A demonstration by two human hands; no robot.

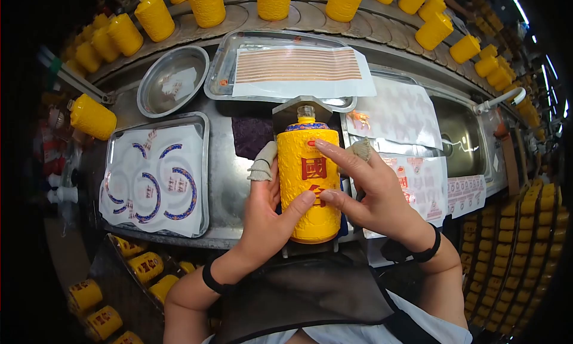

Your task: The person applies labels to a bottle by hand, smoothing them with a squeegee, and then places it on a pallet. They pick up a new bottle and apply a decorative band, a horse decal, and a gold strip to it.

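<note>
A yellow embossed bottle (298, 221) with a clear glass neck and a blue patterned collar lies in front of me, neck pointing away. Red characters (313, 168) run down its face, with a small red oval mark above them. My left hand (265, 215) is wrapped around the bottle's left side, thumb on the lower character. Stretched out over the right side, my right hand (382, 192) has its index fingertip at the oval mark and its thumb by the lower character. Pale finger covers show on both hands. The bottle's underside is hidden.
On the left, a tray (206, 209) carries sheets of blue curved decals, with a round metal bowl (143, 99) behind. Another tray (218, 75) bears a gold-striped sheet (298, 72). Decal sheets (412, 111) and a sink (462, 132) are right. Yellow bottles (274, 0) line a conveyor behind.
</note>
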